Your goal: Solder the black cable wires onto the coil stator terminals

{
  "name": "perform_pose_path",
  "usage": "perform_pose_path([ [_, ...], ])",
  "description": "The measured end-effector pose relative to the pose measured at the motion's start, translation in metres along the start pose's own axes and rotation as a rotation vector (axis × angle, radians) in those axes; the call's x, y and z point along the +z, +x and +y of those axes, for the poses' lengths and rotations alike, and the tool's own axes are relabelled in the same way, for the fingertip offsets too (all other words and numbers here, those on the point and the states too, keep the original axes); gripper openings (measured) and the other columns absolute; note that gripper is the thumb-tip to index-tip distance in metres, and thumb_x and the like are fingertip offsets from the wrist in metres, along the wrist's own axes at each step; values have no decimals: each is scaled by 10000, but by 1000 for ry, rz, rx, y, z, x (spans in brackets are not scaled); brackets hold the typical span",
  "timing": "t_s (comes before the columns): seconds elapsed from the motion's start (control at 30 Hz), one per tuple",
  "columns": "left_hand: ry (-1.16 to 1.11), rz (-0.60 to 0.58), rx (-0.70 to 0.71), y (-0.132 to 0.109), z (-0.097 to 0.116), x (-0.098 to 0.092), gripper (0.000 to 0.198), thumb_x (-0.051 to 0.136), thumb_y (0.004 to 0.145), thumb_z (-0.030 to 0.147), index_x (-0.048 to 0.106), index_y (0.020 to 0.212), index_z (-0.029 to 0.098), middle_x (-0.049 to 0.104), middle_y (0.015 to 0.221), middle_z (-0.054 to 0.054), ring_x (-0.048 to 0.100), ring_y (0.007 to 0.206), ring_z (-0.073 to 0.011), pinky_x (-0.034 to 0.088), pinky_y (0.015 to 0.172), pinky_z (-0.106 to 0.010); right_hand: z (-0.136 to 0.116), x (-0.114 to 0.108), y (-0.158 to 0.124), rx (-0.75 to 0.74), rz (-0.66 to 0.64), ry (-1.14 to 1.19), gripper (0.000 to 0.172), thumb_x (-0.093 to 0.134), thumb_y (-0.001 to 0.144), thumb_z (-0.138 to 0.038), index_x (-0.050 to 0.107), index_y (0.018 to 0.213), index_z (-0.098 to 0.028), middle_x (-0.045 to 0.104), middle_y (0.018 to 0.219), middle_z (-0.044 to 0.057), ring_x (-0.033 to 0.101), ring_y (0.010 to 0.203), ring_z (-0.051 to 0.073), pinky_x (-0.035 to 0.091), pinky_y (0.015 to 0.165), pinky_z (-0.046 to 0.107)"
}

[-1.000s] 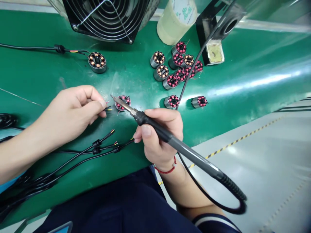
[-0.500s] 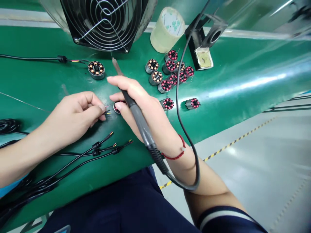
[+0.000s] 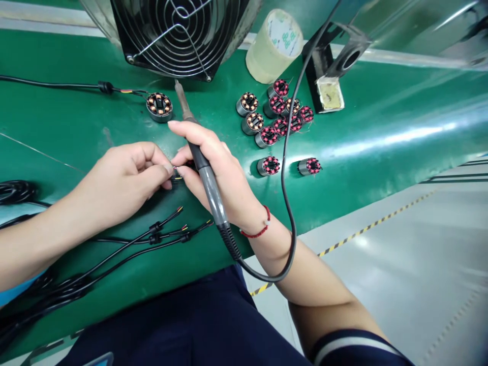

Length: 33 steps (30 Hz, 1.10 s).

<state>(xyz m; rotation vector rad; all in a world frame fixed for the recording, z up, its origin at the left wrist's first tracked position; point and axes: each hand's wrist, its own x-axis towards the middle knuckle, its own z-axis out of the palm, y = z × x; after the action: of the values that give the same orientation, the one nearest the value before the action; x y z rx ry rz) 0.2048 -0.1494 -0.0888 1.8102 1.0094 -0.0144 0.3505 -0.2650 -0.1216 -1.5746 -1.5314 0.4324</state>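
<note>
My left hand (image 3: 125, 183) is closed in a pinch on the end of a cable, whose thin coloured wires (image 3: 177, 176) poke out past the fingertips. My right hand (image 3: 226, 178) grips a soldering iron (image 3: 212, 189), its metal tip pointing away toward the fan. Thumb and forefinger of that hand meet the wire ends beside my left fingertips. A dark part, mostly hidden, lies behind my right fingers. Farther left, a motor stator with copper windings (image 3: 159, 107) is joined to a black cable (image 3: 49, 82).
A fan with a wire guard (image 3: 182, 38) stands at the back. Right of it are a tape roll (image 3: 267, 56), several stators (image 3: 280, 107) and a soldering stand (image 3: 320, 76). Black cables (image 3: 125, 254) with bared ends lie in front. The iron's cord (image 3: 284, 178) loops over my right forearm.
My right hand's fingertips have closed in to meet the wires at my left hand, and its wrist has shifted left. The soldering iron stays in its grip. The view has shifted slightly.
</note>
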Motion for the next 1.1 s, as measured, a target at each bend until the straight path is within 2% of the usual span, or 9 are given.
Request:
perform_pose_path([
  [0.1, -25, -6, 21, 0, 0, -1, 192, 564, 699, 404, 636, 648, 233, 580, 494, 26, 464, 434, -113, 345, 441, -231, -1, 1, 1, -4, 23, 8, 458, 539, 930, -103, 545, 1364, -251, 761, 1014, -18, 721, 995, 163, 548, 1064, 373],
  [0.27, -99, 1, 45, 0, 0, -1, 204, 586, 705, 413, 624, 636, 225, 616, 524, 19, 466, 433, -98, 366, 445, -222, -2, 0, -2, 26, 27, 30, 528, 547, 894, -92, 519, 1392, -266, 756, 1093, -8, 702, 1102, 178, 548, 1082, 370],
  [0.4, -136, -15, 47, 1, -3, -3, 201, 592, 737, 401, 626, 665, 217, 588, 517, 13, 469, 451, -99, 357, 456, -224, 5, 4, -1, 86, 47, 7, 558, 540, 883, -85, 532, 1385, -329, 751, 1058, -47, 706, 994, 153, 562, 1013, 339],
  [0.53, -210, 16, 59, 4, -6, -5, 128, 580, 748, 331, 623, 764, 211, 616, 551, 9, 500, 472, -98, 359, 460, -202, 10, 9, 2, 102, 88, -70, 444, 520, 949, -137, 540, 1371, -274, 744, 979, -10, 691, 954, 181, 553, 1026, 383],
  [0.7, -344, 39, 105, 7, -6, -5, 116, 600, 688, 262, 549, 785, 224, 644, 568, 17, 468, 421, -76, 335, 398, -172, 3, 9, -2, 39, 176, -121, 477, 510, 953, -95, 511, 1415, -215, 727, 996, 11, 679, 954, 184, 563, 1011, 374],
  [0.8, -331, 19, 139, 7, -7, -5, 91, 602, 687, 271, 538, 736, 228, 607, 521, 33, 477, 420, -77, 356, 385, -161, -5, 9, -4, -21, 125, -162, 427, 522, 979, -133, 534, 1400, -204, 736, 984, 10, 676, 989, 184, 564, 1002, 357],
  [0.9, -268, 23, 170, 4, -8, -7, 93, 606, 720, 309, 552, 731, 234, 559, 478, 59, 475, 414, -83, 385, 386, -164, -9, 11, -4, 7, 73, -181, 396, 498, 1023, -183, 522, 1415, -237, 754, 1088, 4, 678, 1051, 174, 560, 1033, 357],
  [1.0, -164, 60, 213, 0, -7, -8, 161, 634, 756, 388, 605, 763, 230, 634, 552, 37, 506, 435, -98, 415, 389, -187, -10, 12, -3, 47, 81, -113, 402, 498, 1021, -174, 507, 1413, -259, 751, 1160, 1, 686, 1064, 162, 562, 1057, 358],
  [1.1, -100, 85, 284, -2, -7, -8, 183, 645, 764, 407, 637, 779, 225, 699, 654, 16, 550, 480, -108, 459, 435, -210, -9, 12, -3, 67, 100, -13, 448, 534, 983, -124, 495, 1413, -246, 748, 1049, -15, 699, 1025, 146, 569, 1033, 324],
])
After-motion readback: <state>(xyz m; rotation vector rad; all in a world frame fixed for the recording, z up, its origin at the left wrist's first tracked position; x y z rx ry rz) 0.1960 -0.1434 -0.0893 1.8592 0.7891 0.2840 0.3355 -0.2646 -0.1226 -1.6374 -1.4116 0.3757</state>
